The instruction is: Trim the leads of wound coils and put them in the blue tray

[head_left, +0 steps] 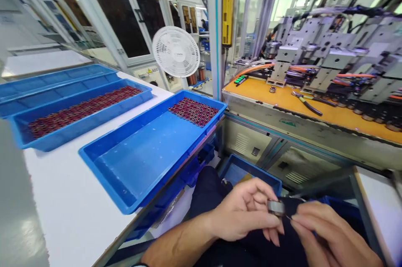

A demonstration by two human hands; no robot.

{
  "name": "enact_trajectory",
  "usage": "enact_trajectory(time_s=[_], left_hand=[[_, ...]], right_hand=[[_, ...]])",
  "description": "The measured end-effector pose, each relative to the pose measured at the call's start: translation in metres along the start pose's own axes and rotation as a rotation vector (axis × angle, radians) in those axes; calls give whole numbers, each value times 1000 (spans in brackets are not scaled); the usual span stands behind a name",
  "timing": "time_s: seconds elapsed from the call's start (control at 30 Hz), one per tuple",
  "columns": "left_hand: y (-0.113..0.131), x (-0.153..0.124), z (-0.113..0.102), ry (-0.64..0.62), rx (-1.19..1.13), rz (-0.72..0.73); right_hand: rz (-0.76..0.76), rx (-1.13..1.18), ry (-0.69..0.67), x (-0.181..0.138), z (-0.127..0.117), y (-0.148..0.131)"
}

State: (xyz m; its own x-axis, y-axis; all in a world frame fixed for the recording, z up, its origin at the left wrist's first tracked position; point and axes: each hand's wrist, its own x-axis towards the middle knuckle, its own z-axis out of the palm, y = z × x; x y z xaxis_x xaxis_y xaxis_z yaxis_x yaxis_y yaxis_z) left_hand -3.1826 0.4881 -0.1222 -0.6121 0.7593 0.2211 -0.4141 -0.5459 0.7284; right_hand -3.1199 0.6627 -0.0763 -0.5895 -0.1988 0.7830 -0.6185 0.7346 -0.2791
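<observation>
A small metal part [276,207] is held above the lap [251,252], pinched by the fingers of the left hand [241,212]. Fingers of the right hand [326,227] are bunched closed just beside it, can't tell if anything's gripped there.

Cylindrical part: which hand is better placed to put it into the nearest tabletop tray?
Probably the left hand: it holds the cylindrical part and is nearer the blue tray than the right hand.
</observation>
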Motion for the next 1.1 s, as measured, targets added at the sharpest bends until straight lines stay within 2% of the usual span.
enact_trajectory(time_s=[0.13,0.27,0.4,0.5,0.63,0.73,0.93,1.03,1.1], left_hand=[[11,1,11,121,92,156],[13,5,15,167,183,296],[11,8,12,247,285,365],[11,8,8,260,392,396],[13,8,5,235,365,356],[13,10,4,211,310,342],[13,12,4,201,302,356],[12,12,3,189,319,349],[12,13,0,171,316,342]], right_hand=[[89,117,-48,19,2,-9],[197,219,11,14,8,-6],[302,297,86,9,14,-10],[487,428,95,12,16,-16],[801,739,-34,9,18,-20],[923,942,-111,2,22,-17],[1014,1189,-200,-4,31,-9],[928,1259,-228,-6,36,-8],[839,1155,-149,-6,37,-7]])
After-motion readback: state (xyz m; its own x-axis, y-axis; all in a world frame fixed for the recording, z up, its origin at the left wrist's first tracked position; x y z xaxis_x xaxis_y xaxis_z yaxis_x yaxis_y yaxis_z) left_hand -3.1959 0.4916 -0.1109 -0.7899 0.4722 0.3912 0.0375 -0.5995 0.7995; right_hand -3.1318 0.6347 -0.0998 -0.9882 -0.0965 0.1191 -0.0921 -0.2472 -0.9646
